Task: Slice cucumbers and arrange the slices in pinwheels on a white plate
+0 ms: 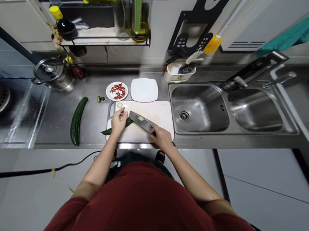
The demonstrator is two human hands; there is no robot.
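Note:
My right hand [162, 137] is closed round the handle of a kitchen knife [147, 124]. A pale green cucumber slice [141, 118] clings to the blade. My left hand [118, 122] rests over a dark green cucumber [107, 132] with its fingers bent; the palm hides the middle of the cucumber. The cut end sits close to the blade. Both are over a white cutting board [159, 110], where another slice [119, 105] lies near the top left corner. A second, whole cucumber [78, 121] lies on the steel counter to the left.
Behind the board stand a plate of red chopped pieces [124, 96] and a white square plate [144, 90]. Small green cucumber ends [99, 99] lie nearby. A lidded pot [54, 74] is back left; a double sink [202, 123] is right. A bottle rack [107, 37] overhangs the counter.

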